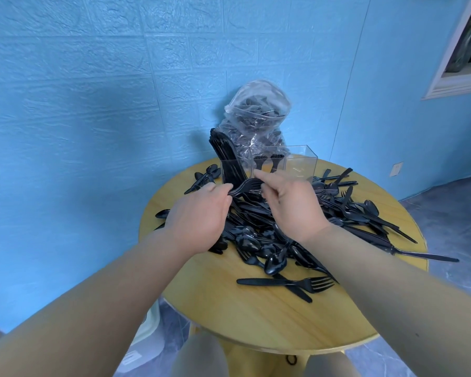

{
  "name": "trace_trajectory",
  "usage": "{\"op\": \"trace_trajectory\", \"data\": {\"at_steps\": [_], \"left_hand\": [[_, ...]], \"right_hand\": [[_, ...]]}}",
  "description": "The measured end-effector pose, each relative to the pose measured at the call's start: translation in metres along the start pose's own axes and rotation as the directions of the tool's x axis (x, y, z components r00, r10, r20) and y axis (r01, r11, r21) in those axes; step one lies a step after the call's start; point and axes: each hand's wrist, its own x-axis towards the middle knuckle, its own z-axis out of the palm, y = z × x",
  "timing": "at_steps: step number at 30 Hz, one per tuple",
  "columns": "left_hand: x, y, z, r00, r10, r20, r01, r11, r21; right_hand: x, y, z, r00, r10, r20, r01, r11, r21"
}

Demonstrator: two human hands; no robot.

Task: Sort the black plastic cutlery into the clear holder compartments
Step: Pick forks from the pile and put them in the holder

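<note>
A heap of black plastic cutlery (305, 224) covers the middle of a round wooden table (229, 308). At the table's far side stands the clear holder (299, 164). Its left compartment is packed with black pieces leaning left, the middle one has a few forks, and the right one looks bare. My left hand (199, 221) and my right hand (291, 208) are just in front of the holder. Between them they pinch a small bundle of black forks (246, 186), the left at the handle end, the right at the tines.
A clear plastic bag (259, 115) with more black cutlery leans against the blue wall behind the holder. A lone fork and knife (288, 284) lie near the table's front. A window frame (457, 50) sits at the upper right.
</note>
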Motion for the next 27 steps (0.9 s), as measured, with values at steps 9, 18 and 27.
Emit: {"op": "trace_trajectory", "data": {"at_steps": [9, 18, 27], "left_hand": [[-0.001, 0.002, -0.001, 0.998, 0.012, -0.068, -0.008, 0.998, 0.059], [-0.002, -0.010, -0.004, 0.997, 0.011, -0.082, -0.021, 0.993, -0.116], [-0.032, -0.040, 0.026, 0.984, 0.014, -0.177, -0.026, 0.998, -0.064]], "right_hand": [[0.003, -0.004, -0.004, 0.989, 0.120, 0.085, -0.126, 0.990, 0.065], [0.010, -0.018, -0.002, 0.948, 0.298, 0.111, -0.317, 0.852, 0.416], [-0.014, 0.018, -0.015, 0.905, 0.426, 0.003, -0.416, 0.882, 0.222]]}}
